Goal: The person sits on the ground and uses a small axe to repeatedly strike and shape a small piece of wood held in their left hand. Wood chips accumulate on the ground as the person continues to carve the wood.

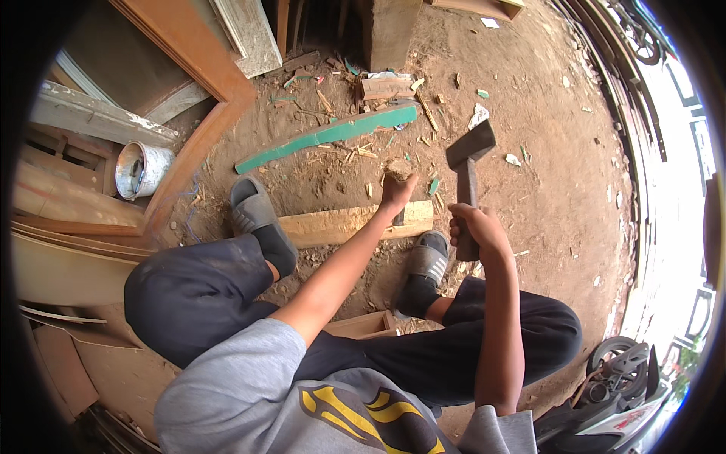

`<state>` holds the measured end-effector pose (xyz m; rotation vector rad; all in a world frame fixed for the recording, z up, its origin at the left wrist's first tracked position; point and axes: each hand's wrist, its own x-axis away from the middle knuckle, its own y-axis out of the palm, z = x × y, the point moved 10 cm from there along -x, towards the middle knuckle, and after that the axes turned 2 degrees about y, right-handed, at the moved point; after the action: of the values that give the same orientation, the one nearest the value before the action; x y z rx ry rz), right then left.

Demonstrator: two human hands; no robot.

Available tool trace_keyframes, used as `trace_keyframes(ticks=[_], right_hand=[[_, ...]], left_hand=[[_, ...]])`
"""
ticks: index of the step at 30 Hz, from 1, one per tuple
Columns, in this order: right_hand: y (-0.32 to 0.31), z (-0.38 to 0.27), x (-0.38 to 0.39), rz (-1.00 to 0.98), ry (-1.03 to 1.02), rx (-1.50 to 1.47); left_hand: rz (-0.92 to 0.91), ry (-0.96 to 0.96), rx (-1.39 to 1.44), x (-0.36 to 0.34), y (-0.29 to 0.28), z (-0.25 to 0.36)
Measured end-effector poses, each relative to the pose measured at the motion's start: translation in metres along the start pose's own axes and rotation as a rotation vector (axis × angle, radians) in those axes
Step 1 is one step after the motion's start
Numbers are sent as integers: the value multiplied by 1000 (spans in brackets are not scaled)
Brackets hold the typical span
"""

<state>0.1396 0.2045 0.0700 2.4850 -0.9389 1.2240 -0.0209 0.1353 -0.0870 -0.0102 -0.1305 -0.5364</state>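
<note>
My left hand (398,194) is closed round a chisel (395,167), whose frayed, light-coloured top shows above the fist. Below that hand, the dark blade reaches down to a pale wooden plank (325,225) lying on the dirt between my feet. Raised to the right, my right hand (481,227) grips the dark handle of a hammer (470,145) with a broad, blocky head. The hammer head is up and apart from the chisel. Beyond the plank lies a curved green-painted board (329,136).
Wood chips and green splinters litter the dirt ground. A wooden frame (219,113) and a white bucket (144,170) stand at the left. A short wood block (387,87) lies ahead, near a post (393,34). A motorcycle (620,393) is at the lower right.
</note>
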Motion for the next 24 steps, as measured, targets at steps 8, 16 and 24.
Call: trace_keyframes(ticks=[8,16,24], right_hand=[[-68,92,-86,208,166,-216],[-108,207,-141,279,356,-231],[-97,204,-137,355,418,-246]], left_hand=[[126,11,20,-21,-6,-27],[155,-591,-13,-45,-29,-75],[-402,-36,-838,-6,28,-12]])
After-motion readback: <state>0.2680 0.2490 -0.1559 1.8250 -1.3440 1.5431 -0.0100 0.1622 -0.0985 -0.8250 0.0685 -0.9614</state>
